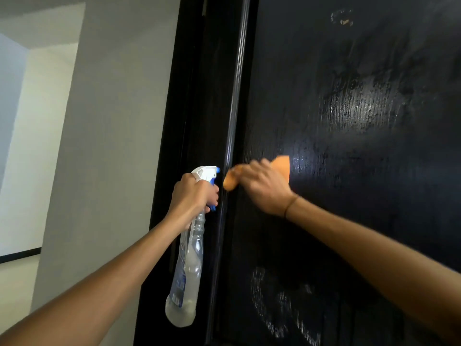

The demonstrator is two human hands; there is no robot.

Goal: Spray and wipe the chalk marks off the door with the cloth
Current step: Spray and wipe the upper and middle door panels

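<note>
one spray bottle (189, 258), one cloth (282, 166), one door (349, 171)

Spray bottle (185, 270) left of the cloth (282, 166), which lies against the door (349, 171).

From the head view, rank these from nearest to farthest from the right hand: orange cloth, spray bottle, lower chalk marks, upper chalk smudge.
1. Orange cloth, held in the right hand.
2. Spray bottle, just left.
3. Lower chalk marks, below.
4. Upper chalk smudge, far above.

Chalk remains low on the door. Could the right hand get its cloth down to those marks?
Probably yes: the right hand holds the orange cloth against the door, with nothing between it and the chalk marks.
</note>
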